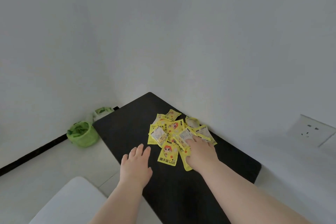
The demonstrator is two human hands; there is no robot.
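right grip point(201, 151): fingers spread flat on sachet pile point(169, 127), nothing pinched | left grip point(136, 162): open, over worktop point(116, 132) just beside pile | handling: likely light, thin, floppy, slick film, apt to slide | hold: pinch a sealed edge, one at a time

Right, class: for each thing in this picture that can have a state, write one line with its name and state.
left hand: open, fingers straight, holding nothing, over the black table
right hand: open, lying flat on the pile
yellow packets: loose overlapping pile on the table
green bag: open at the top, on the floor
wall socket: nothing plugged in
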